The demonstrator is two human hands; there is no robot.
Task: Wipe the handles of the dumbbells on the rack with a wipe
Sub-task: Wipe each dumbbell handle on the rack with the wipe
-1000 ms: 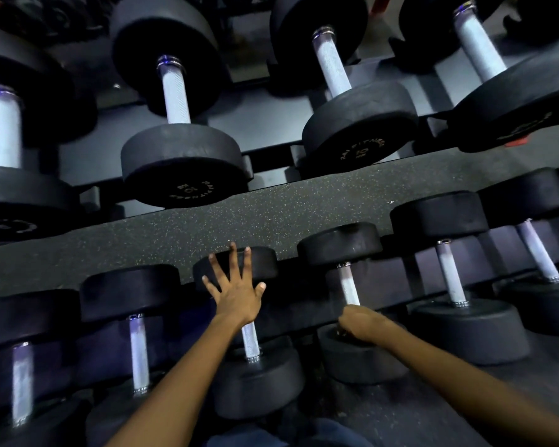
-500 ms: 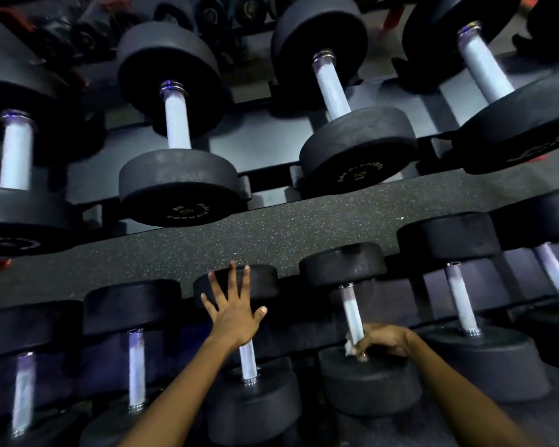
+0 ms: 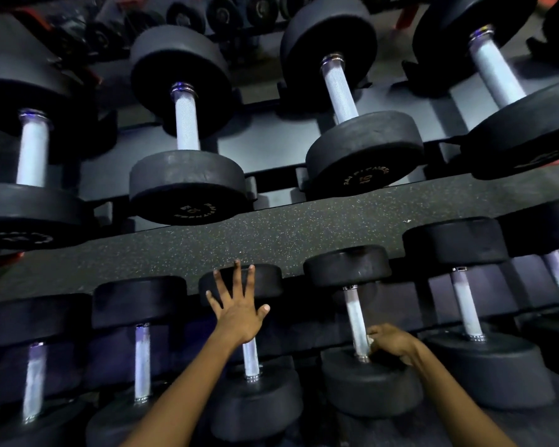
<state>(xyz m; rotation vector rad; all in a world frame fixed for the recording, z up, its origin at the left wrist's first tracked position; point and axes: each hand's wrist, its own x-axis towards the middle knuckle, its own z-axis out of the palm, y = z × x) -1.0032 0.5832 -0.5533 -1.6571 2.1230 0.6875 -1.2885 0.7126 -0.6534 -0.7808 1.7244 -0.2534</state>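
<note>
Speckled gym flooring (image 3: 304,233) is backing the rack as the right hand (image 3: 389,343) is pinching a wipe (image 3: 371,341) low on the lower-centre handle (image 3: 355,314), which is wanting full-length wraparound strokes, the left hand (image 3: 238,309) bracing flat, fingers spread.

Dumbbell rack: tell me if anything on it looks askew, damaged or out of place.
Nothing stands out. The dumbbells sit in even rows on both shelves of the rack. The left hand rests flat on one weight head; the right hand holds a wipe low on the next handle.
</note>
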